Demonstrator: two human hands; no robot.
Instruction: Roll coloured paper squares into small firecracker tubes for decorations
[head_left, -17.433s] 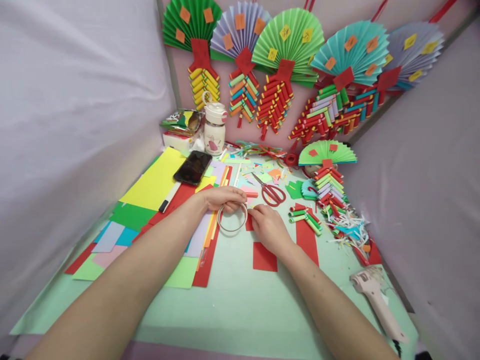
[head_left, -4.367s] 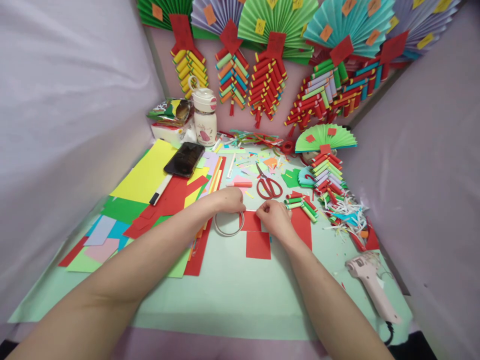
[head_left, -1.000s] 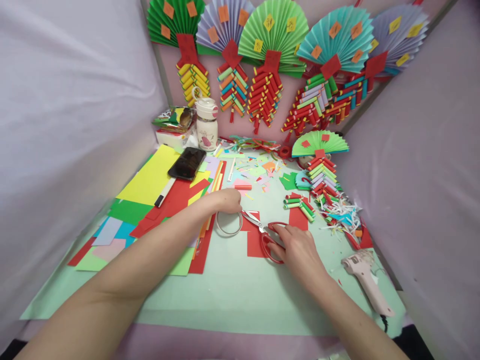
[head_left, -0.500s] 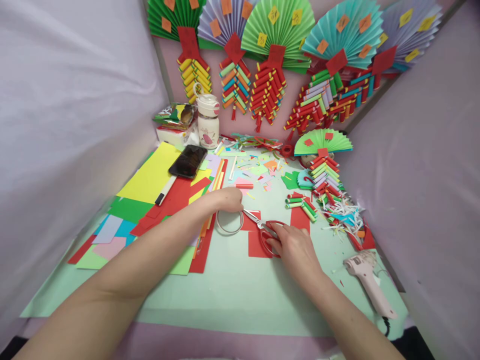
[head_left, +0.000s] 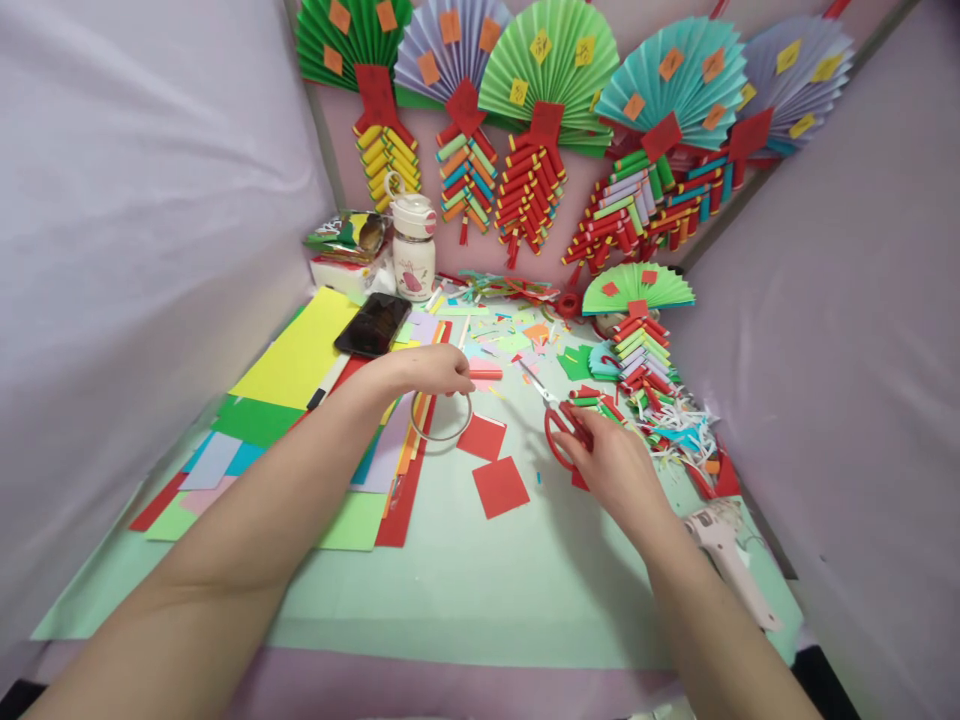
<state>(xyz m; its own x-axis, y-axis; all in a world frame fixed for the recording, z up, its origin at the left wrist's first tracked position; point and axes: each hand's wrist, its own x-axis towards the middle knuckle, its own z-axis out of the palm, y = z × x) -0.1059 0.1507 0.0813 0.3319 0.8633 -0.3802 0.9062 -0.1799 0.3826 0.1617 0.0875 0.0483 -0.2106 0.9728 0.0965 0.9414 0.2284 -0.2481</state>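
My left hand [head_left: 437, 369] is closed on the top of a thin double-sided tape ring [head_left: 441, 418], held just above the mint-green mat [head_left: 465, 590]. A small red paper square [head_left: 482, 436] lies tilted right beside the ring; whether it sticks to the tape I cannot tell. A second red square [head_left: 501, 487] lies flat a little nearer to me. My right hand [head_left: 609, 466] grips the red-handled scissors [head_left: 557, 424] to the right of the squares, blades pointing away and left.
Coloured paper sheets [head_left: 300, 352] and a black phone [head_left: 373, 325] lie at the left, a white cup [head_left: 413, 250] at the back. Small paper rolls [head_left: 600, 402], a green fan [head_left: 637, 286] and shreds fill the right. A glue gun [head_left: 724, 560] lies near right. Paper fans [head_left: 551, 60] hang on the wall.
My right hand has drawn the scissors up and to the right, off the red paper. My left hand has lifted the tape ring leftward. The red paper now lies as two separate squares.
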